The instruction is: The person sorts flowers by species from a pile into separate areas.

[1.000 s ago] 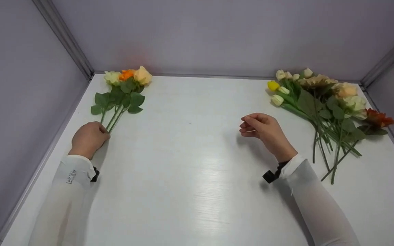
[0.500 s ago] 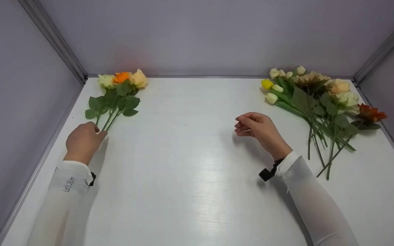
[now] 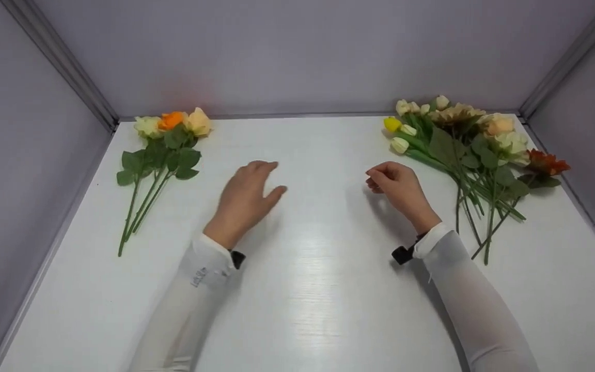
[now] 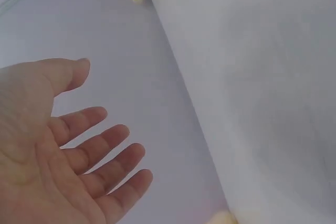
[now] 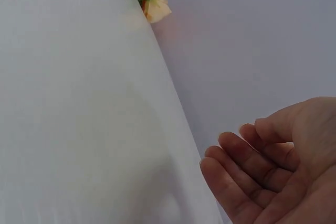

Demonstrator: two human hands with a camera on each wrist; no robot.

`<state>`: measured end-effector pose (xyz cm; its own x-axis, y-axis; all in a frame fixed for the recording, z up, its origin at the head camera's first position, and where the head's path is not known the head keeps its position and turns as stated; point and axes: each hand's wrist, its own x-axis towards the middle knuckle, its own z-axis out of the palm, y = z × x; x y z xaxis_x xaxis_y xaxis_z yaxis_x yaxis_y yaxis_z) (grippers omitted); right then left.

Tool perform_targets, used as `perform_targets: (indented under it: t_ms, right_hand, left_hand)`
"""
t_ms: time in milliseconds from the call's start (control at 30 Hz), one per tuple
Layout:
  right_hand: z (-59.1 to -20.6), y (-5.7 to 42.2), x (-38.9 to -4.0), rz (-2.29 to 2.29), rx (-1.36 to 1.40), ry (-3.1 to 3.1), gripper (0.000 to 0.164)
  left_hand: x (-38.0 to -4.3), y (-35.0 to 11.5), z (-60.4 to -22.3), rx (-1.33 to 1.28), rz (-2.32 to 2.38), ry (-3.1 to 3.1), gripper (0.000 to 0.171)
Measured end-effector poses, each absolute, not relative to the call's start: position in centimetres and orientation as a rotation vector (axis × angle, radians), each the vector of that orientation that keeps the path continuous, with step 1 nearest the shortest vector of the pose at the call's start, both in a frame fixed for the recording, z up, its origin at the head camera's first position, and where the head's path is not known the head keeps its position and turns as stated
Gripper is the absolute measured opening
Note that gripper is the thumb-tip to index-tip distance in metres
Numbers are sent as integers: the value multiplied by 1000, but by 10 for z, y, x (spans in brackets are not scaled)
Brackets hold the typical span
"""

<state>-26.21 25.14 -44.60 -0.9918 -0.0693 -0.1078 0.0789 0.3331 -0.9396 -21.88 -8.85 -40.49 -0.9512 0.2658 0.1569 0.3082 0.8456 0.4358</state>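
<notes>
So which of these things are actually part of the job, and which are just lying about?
Likely part of the job:
three flowers on the left
mixed flower pile on the right

Seemingly just surroundings or worn gear:
white tabletop
grey back panel
black device at the right wrist

The left hand (image 3: 246, 199) looks slightly blurred, and a soft shadow lies beside the right hand (image 3: 401, 188). Between them, toward the wearer, glare streaks the tabletop (image 3: 318, 294).
</notes>
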Motion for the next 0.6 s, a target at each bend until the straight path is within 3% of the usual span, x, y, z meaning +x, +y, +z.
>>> perform_targets:
  t_ms: [267, 400, 600]
  right_hand:
    - [-436, 279, -265, -1788, 88, 2524, 42]
    - [-424, 312, -259, -1727, 121, 2596, 43]
    - [-408, 383, -255, -1464, 270, 2713, 57]
  left_hand:
    - [-212, -7, -412, -921, -657, -2888, 64]
    - [-206, 9, -417, -1025, -588, -2885, 64]
    - [-197, 20, -424, -1156, -500, -2898, 64]
